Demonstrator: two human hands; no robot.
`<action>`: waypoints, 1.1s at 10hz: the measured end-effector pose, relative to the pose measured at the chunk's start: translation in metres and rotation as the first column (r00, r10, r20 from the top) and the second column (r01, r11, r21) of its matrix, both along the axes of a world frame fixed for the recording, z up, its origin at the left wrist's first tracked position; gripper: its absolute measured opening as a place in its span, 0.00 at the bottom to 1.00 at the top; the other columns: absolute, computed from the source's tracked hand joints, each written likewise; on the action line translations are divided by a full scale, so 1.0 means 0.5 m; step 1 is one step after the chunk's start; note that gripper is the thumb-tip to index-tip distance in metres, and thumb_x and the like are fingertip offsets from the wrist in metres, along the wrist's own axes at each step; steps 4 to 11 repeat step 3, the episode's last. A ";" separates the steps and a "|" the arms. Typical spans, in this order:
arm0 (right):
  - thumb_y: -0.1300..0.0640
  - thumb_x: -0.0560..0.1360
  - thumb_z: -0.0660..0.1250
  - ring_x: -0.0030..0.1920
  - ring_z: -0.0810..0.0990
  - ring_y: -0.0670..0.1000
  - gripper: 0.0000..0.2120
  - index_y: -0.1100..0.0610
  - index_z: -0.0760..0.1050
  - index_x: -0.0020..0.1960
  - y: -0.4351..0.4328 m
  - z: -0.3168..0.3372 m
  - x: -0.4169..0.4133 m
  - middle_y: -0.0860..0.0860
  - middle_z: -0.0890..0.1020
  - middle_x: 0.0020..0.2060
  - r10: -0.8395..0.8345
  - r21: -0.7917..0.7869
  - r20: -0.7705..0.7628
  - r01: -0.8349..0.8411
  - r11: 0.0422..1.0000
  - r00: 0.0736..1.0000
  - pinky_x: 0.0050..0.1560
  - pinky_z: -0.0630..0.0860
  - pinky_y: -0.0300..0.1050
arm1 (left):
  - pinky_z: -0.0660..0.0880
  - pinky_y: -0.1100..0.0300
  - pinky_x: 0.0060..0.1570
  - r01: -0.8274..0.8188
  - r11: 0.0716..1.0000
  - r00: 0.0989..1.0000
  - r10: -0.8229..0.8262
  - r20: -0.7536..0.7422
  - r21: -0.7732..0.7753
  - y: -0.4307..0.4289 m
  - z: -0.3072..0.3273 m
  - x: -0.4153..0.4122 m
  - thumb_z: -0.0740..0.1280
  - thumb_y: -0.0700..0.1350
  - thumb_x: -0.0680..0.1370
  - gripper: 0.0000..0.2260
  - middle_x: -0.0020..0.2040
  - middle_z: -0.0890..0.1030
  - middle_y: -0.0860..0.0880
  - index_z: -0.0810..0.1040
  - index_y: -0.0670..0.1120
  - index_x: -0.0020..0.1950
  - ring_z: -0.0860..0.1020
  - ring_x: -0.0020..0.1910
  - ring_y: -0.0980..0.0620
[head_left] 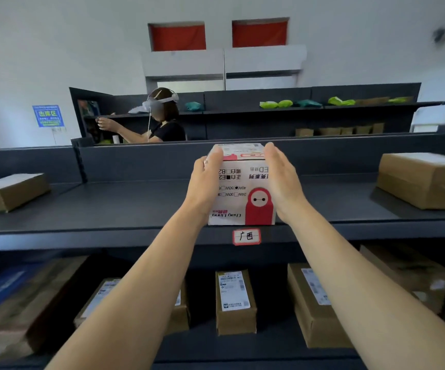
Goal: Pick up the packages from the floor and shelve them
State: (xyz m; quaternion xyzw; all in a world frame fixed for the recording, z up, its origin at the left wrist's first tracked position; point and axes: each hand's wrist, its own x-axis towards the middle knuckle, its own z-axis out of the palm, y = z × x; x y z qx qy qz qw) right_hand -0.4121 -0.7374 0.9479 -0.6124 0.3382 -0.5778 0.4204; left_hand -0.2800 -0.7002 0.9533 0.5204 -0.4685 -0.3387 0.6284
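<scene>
Both hands, left [205,180] and right [282,180], clamp the white-and-red printed cardboard box [242,193] by its sides on the dark metal shelf [136,201]; seems light, rigid.

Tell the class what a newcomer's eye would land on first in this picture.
First, the white-and-red box at centre, printed upside down, held between the left hand and right hand at the front edge of the dark shelf. Next, the red-framed label just below it, then the two red windows high on the back wall.
</scene>
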 end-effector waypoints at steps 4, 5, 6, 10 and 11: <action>0.43 0.82 0.54 0.59 0.79 0.48 0.19 0.53 0.75 0.62 0.004 0.004 -0.007 0.49 0.82 0.55 -0.164 -0.114 0.130 0.179 0.977 0.978 0.63 0.75 0.49 | 0.72 0.73 0.46 -0.208 0.959 0.975 0.219 0.038 -0.195 0.014 -0.001 0.004 0.59 0.60 0.79 0.28 0.68 0.73 0.53 0.63 0.48 0.76 0.74 0.55 0.62; 0.43 0.82 0.54 0.59 0.79 0.48 0.19 0.53 0.75 0.62 0.004 0.004 -0.007 0.49 0.82 0.55 -0.164 -0.114 0.130 0.179 0.977 0.978 0.63 0.75 0.49 | 0.72 0.73 0.46 -0.208 0.959 0.975 0.219 0.038 -0.195 0.014 -0.001 0.004 0.59 0.60 0.79 0.28 0.68 0.73 0.53 0.63 0.48 0.76 0.74 0.55 0.62; 0.43 0.82 0.54 0.59 0.79 0.48 0.19 0.53 0.75 0.62 0.004 0.004 -0.007 0.49 0.82 0.55 -0.164 -0.114 0.130 0.179 0.977 0.978 0.63 0.75 0.49 | 0.72 0.73 0.46 -0.208 0.959 0.975 0.219 0.038 -0.195 0.014 -0.001 0.004 0.59 0.60 0.79 0.28 0.68 0.73 0.53 0.63 0.48 0.76 0.74 0.55 0.62; 0.43 0.82 0.54 0.59 0.79 0.48 0.19 0.53 0.75 0.62 0.004 0.004 -0.007 0.49 0.82 0.55 -0.164 -0.114 0.130 0.179 0.977 0.978 0.63 0.75 0.49 | 0.72 0.73 0.46 -0.208 0.959 0.975 0.219 0.038 -0.195 0.014 -0.001 0.004 0.59 0.60 0.79 0.28 0.68 0.73 0.53 0.63 0.48 0.76 0.74 0.55 0.62; 0.43 0.82 0.54 0.59 0.79 0.48 0.19 0.53 0.75 0.62 0.004 0.004 -0.007 0.49 0.82 0.55 -0.164 -0.114 0.130 0.179 0.977 0.978 0.63 0.75 0.49 | 0.72 0.73 0.46 -0.208 0.959 0.975 0.219 0.038 -0.195 0.014 -0.001 0.004 0.59 0.60 0.79 0.28 0.68 0.73 0.53 0.63 0.48 0.76 0.74 0.55 0.62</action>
